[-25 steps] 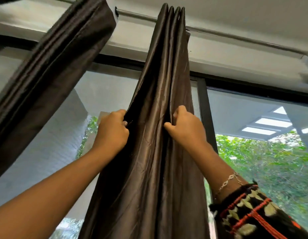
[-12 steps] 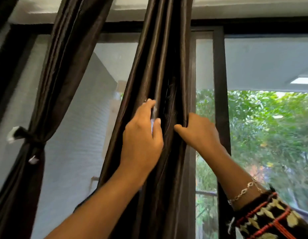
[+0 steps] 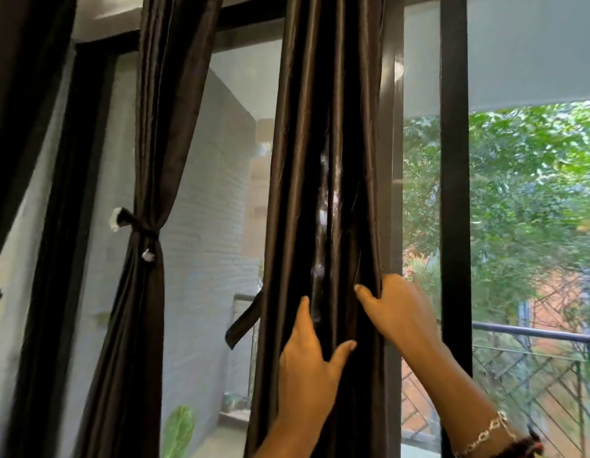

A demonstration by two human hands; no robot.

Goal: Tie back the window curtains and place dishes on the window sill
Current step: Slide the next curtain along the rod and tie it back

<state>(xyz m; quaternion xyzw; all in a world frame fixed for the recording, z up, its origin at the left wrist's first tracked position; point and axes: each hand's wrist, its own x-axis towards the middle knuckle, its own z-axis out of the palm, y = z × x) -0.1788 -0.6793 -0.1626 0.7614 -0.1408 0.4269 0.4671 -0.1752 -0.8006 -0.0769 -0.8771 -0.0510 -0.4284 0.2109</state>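
A dark brown satin curtain [image 3: 307,160] hangs gathered in front of the window, straight ahead. My left hand [image 3: 308,368] lies against its front folds, thumb spread to the right, fingers pressing the cloth. My right hand [image 3: 396,312] grips the curtain's right edge, fingers curled into the folds. A loose tie-back strap [image 3: 242,320] dangles off the curtain's left side. To the left, a second curtain [image 3: 148,259] is cinched with a tie-back [image 3: 138,226]. No dishes or sill are visible.
A black window frame post [image 3: 454,193] stands right of the curtain. Behind the glass are a white brick wall [image 3: 207,226], a railing [image 3: 531,332] and green trees. Another dark curtain [image 3: 19,94] hangs at the far left. A green leaf [image 3: 178,431] shows low down.
Both hands have slid down the curtain from high near the rod to mid height. The view has tilted down with them, bringing the tied left curtain and the dangling strap into sight.
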